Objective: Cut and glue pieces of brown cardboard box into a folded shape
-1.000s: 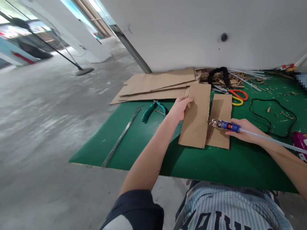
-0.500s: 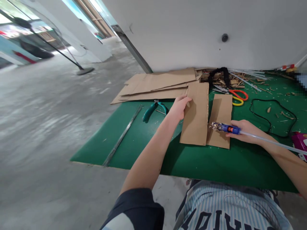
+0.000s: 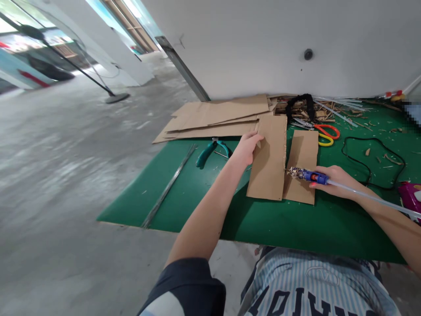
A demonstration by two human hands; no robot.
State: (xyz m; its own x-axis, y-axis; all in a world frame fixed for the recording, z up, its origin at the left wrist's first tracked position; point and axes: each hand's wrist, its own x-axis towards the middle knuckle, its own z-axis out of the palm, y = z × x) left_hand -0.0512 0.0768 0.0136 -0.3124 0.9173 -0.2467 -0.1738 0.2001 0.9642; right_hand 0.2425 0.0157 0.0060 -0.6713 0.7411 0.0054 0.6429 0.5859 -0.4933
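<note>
Left hand [image 3: 248, 149] pinching cardboard panel [image 3: 268, 162], right hand [image 3: 335, 174] wrapped round glue gun [image 3: 309, 175], panel's right edge looks beaded up top, lower stretch seemingly bare

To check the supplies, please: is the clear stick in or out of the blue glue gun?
Partly in: the clear stick trails from behind the blue glue gun.

Beyond the right hand [image 3: 337, 175], the clear stick [image 3: 375, 198] and purple packet [image 3: 411, 196] are cut off; cardboard [image 3: 268, 164] hides some left hand [image 3: 247, 149] fingers
</note>
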